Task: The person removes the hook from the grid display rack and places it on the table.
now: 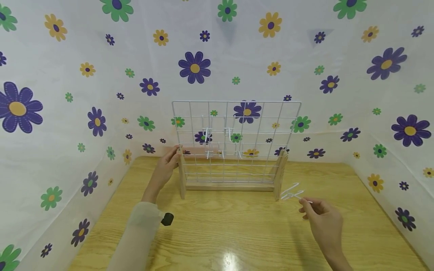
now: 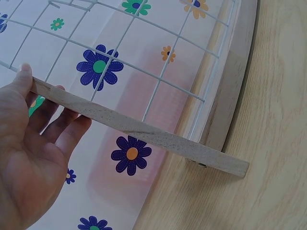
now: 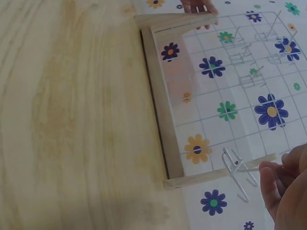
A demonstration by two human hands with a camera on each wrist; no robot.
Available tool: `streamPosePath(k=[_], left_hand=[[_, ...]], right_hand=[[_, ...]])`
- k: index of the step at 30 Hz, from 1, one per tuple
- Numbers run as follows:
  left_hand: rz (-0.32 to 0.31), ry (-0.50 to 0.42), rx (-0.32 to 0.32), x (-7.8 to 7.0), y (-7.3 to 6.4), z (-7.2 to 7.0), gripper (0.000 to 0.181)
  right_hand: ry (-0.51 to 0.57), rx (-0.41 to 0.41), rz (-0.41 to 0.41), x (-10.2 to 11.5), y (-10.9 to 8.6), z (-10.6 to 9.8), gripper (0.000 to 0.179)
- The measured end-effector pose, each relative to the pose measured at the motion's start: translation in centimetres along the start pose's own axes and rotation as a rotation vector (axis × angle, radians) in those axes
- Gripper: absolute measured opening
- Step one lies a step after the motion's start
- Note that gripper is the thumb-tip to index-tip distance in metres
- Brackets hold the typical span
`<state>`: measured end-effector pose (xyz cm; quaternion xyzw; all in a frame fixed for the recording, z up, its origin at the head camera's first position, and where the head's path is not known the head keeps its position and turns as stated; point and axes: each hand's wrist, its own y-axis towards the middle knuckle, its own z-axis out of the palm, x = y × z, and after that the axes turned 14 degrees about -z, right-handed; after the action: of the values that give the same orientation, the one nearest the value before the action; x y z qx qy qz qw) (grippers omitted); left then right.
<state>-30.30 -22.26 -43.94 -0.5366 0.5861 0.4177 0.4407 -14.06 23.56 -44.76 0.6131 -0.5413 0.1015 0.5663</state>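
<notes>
A white wire grid panel (image 1: pixel 261 130) stands upright in a wooden base (image 1: pixel 230 186) on the table. My left hand (image 1: pixel 165 167) grips the top of the base's left wooden side post (image 2: pixel 129 125), thumb on one side and fingers on the other. Several white wire hooks (image 1: pixel 228 131) hang on the grid's left and middle parts. To the right of the base, my right hand (image 1: pixel 323 220) pinches one end of a white wire hook (image 1: pixel 291 194) between thumb and fingers. This hook (image 3: pixel 236 165) is held in the air, apart from the grid.
The wood-grain table (image 1: pixel 223 226) stretches out in front of the stand. White flower-patterned sheeting (image 1: pixel 217 49) encloses the back and both sides. A translucent pinkish patch (image 1: pixel 200 152) shows behind the grid's lower left. A black object (image 1: pixel 167 219) sits at the left sleeve's cuff.
</notes>
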Motion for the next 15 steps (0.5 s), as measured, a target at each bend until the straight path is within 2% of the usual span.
streamPosePath(k=[8, 15], left_hand=[[0.003, -0.008, 0.003, 0.2, 0.1, -0.1, 0.055], [-0.002, 0.011, -0.014, 0.2, 0.0, -0.1, 0.057]], right_hand=[[-0.020, 0.038, -0.009, -1.1, -1.3, 0.8, 0.008], [-0.004, 0.064, 0.050, -1.5, -2.2, 1.2, 0.011]])
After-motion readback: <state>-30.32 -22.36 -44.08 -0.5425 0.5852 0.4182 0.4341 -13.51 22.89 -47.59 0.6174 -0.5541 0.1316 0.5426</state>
